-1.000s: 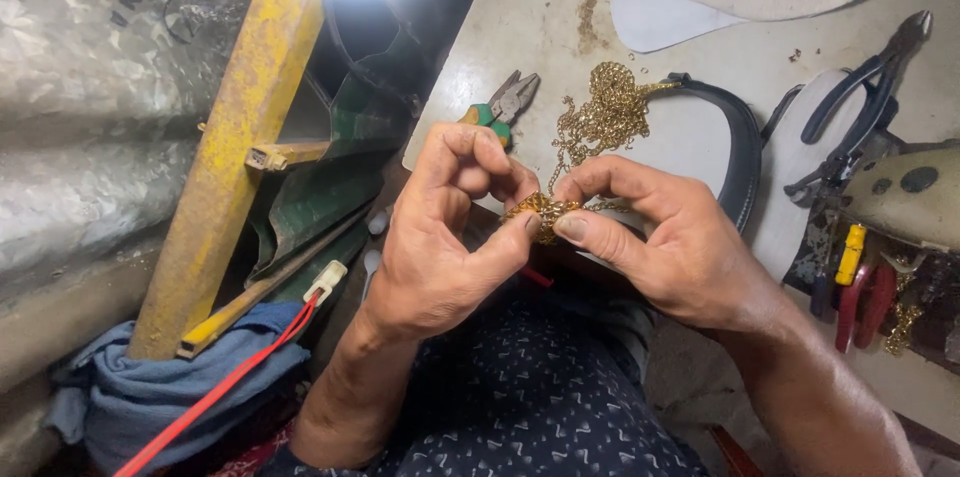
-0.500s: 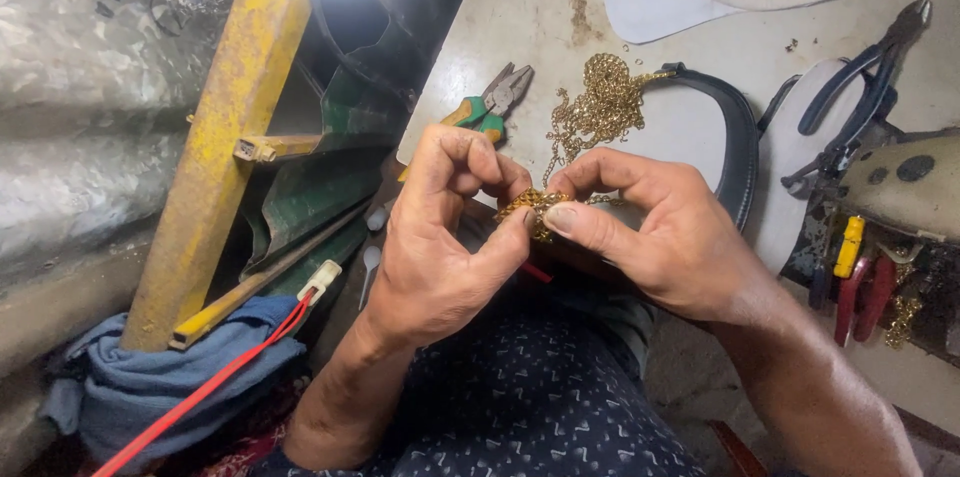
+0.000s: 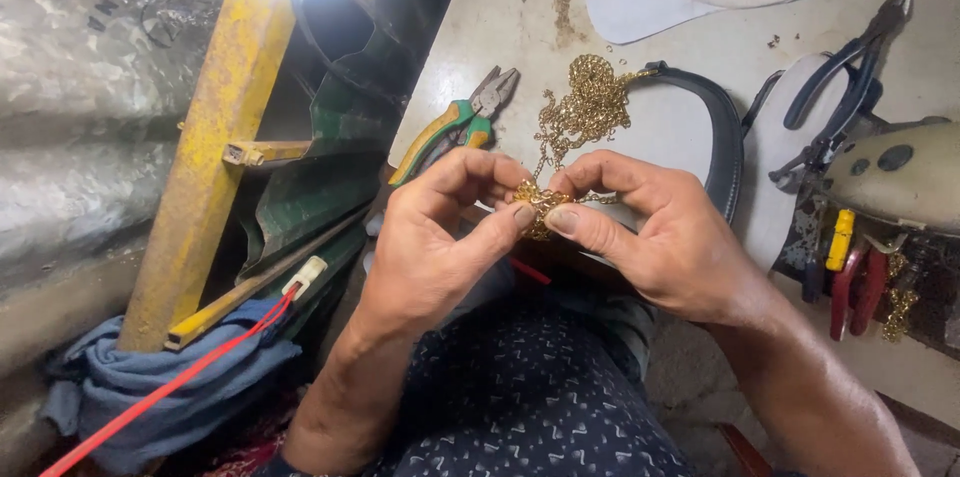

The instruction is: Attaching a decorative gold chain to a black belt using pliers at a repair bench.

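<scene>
Worktable point(image 3: 690, 57) ahead, black strap point(image 3: 722, 127) and green-handled pliers point(image 3: 455, 127) on it. Left hand point(image 3: 430, 247) and right hand point(image 3: 665, 237) unmoved since a second ago, fingertips still pinching the gold chain point(image 3: 540, 205) between them; its heap sits just beyond.

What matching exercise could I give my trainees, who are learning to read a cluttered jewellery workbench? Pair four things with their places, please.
Things:
1. gold-coloured metal chain
2. green-and-orange-handled pliers
3. blue crumpled cloth
4. red-handled tools

Places:
A. at the foot of the yellow metal frame, lower left
B. heaped on the table, running down to the left hand and right hand
C. at the table's right edge
D. on the table's left edge, beside the heap

Pairs: 1-B, 2-D, 3-A, 4-C
</scene>
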